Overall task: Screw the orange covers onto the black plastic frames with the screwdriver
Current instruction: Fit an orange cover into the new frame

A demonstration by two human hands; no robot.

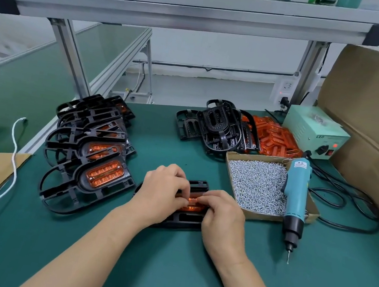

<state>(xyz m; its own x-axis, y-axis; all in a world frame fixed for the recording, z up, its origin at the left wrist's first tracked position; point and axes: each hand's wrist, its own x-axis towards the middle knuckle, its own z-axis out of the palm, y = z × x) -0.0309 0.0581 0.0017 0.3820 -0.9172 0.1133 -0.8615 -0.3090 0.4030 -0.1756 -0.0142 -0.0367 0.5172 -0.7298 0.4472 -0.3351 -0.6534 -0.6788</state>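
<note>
A black plastic frame point(189, 221) lies on the green mat in front of me, with an orange cover point(192, 201) set in its middle. My left hand point(161, 192) and my right hand point(224, 215) both rest on top of it, fingertips pinching the cover from each side. The hands hide most of the frame. The blue electric screwdriver point(295, 198) lies untouched to the right, leaning on the screw box with its bit pointing toward me.
A cardboard tray of silver screws point(257, 182) sits right of the hands. Finished frames with orange covers point(91, 152) are stacked at left. Bare black frames point(216, 125) and loose orange covers point(274, 140) are piled at the back, beside a green power supply point(315, 132). A black cable point(348, 207) loops at right.
</note>
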